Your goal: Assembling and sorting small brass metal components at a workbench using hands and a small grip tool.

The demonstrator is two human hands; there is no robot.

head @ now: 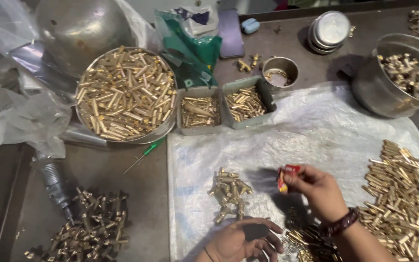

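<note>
My right hand (318,189) holds a small red and yellow packet (285,177) above the white plastic sheet (316,126). My left hand (242,240) rests low on the sheet near the bottom edge, fingers curled; whether it holds something small I cannot tell. A small cluster of assembled brass fittings (230,193) lies just left of the packet. Loose brass pins (309,240) lie under and between my wrists. A big heap of brass tubes (406,201) sits to the right of my right arm.
A round steel tray of brass tubes (126,93) and two small grey boxes of brass parts (199,111) (246,103) stand at the back. A steel bowl of fittings (403,73), a small steel cup (280,71), stacked lids (330,30), a phone (231,33), and a fittings pile (90,228) surround them.
</note>
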